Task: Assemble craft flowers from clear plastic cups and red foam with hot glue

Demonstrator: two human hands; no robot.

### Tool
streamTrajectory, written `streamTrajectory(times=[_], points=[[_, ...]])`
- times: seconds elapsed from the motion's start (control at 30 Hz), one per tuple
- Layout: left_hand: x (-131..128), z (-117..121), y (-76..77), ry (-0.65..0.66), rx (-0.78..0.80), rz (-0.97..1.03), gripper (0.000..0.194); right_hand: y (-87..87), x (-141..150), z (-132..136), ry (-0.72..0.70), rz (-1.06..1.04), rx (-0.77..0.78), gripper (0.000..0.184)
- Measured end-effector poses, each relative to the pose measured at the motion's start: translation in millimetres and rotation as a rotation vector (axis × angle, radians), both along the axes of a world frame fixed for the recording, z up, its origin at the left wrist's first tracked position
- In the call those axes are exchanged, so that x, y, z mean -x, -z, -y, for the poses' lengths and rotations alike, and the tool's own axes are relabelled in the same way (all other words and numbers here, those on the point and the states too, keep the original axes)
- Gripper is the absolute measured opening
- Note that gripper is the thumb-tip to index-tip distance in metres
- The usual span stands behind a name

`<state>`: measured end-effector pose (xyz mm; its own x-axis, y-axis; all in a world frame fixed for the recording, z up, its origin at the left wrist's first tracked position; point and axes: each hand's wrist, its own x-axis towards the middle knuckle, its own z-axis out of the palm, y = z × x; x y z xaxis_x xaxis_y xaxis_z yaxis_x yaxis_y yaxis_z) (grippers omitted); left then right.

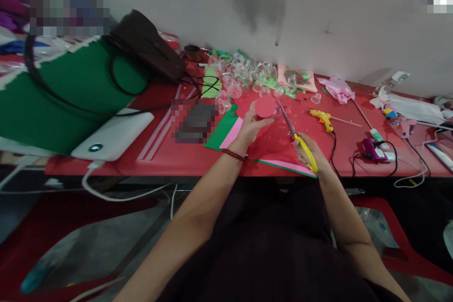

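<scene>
My left hand [252, 125] is closed around a round piece with a flat red face [265, 106]; a clear plastic rim shows at its right side. In my right hand [308, 148] are yellow-handled scissors [305, 150], their blades pointing up and left, close to the right edge of the round piece. Whether the blades touch it I cannot tell. Under both hands lie red sheets [272, 139] with small scraps on them, over pink and green sheets [221, 131]. Several clear plastic cups [240, 73] are heaped just beyond.
A yellow glue gun [322, 119] with a cord lies to the right, near a purple plug adapter [374, 151]. On the left are a dark phone-like slab [197, 122], a white power box [113, 137] and a dark bag [148, 47]. A white wall [318, 19] stands behind the red table [166, 163].
</scene>
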<state>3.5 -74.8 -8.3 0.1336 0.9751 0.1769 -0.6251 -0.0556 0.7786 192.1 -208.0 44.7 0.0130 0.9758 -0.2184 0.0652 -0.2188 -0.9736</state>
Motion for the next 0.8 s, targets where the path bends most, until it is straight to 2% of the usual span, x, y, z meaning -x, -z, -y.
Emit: streamTrajectory(times=[0.17,0.3,0.4,0.67,0.8], points=[[1.7,0.3,-3.9,0.012,0.017,-0.058,0.055,-0.3,-1.6,-1.1,0.000,0.033,0.003,0.055],[2.8,2.5,-9.4,-0.004,-0.080,-0.100,0.060,-5.6,-0.7,0.0,-0.004,0.064,0.035,0.058],[3.2,3.0,-11.1,-0.020,-0.110,-0.116,0.057,-7.0,0.6,0.3,0.015,0.088,0.056,0.057],[-1.1,-9.4,4.4,-0.069,-0.022,-0.084,0.038,5.1,5.2,-1.8,0.049,0.049,0.086,0.061],[-0.9,-12.7,10.4,-0.013,0.071,0.010,0.034,7.6,4.7,-0.4,0.096,0.018,0.017,0.068]])
